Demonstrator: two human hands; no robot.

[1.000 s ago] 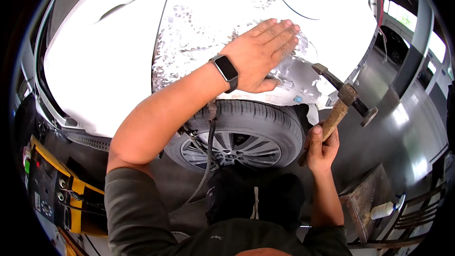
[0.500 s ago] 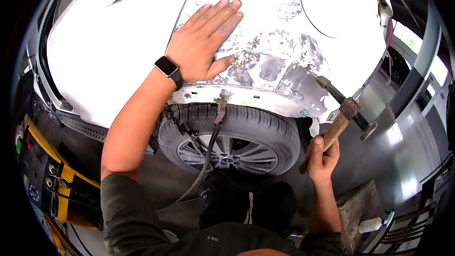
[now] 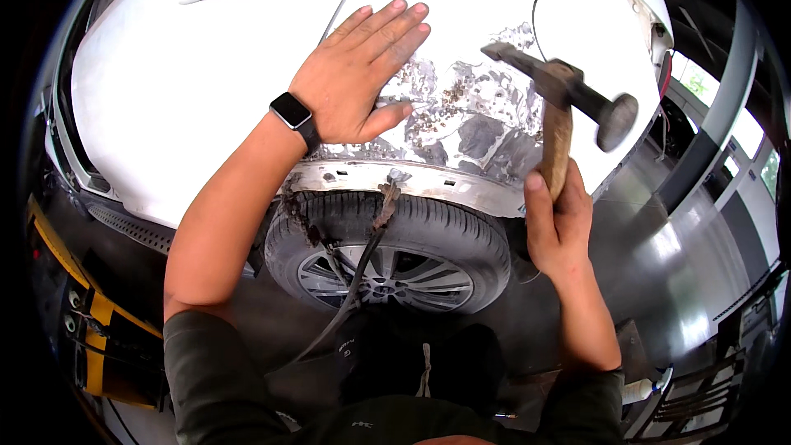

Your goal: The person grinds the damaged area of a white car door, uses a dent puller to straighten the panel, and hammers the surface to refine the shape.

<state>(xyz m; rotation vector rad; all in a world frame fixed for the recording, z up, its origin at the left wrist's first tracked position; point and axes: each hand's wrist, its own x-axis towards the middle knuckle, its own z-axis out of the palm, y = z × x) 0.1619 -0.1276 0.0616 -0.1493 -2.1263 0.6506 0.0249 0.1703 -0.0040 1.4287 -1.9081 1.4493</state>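
My left hand (image 3: 354,74) lies flat on the white car's rear quarter panel (image 3: 206,74), fingers stretched out, just left of the bare, scraped metal patch (image 3: 478,136). A watch with a black band is on that wrist. My right hand (image 3: 560,214) is closed round the wooden handle of a body hammer (image 3: 559,86). The hammer is raised in front of the panel, right of the patch; its round face points right and its narrow end left. Small spot marks dot the patch. Below the arch edge, a clamp with a cable (image 3: 384,206) hangs in front of the tyre (image 3: 461,235).
A yellow and black machine (image 3: 103,330) with cables stands at the lower left. On the lower right are a spray bottle (image 3: 638,391) and a dark rack (image 3: 700,387). The round fuel-flap outline (image 3: 540,12) is at the panel's upper right. Shiny grey floor (image 3: 659,255) extends right.
My right hand has lifted the hammer up from beside the wheel arch to in front of the panel. My left hand stays flat on the panel; the view has shifted slightly.
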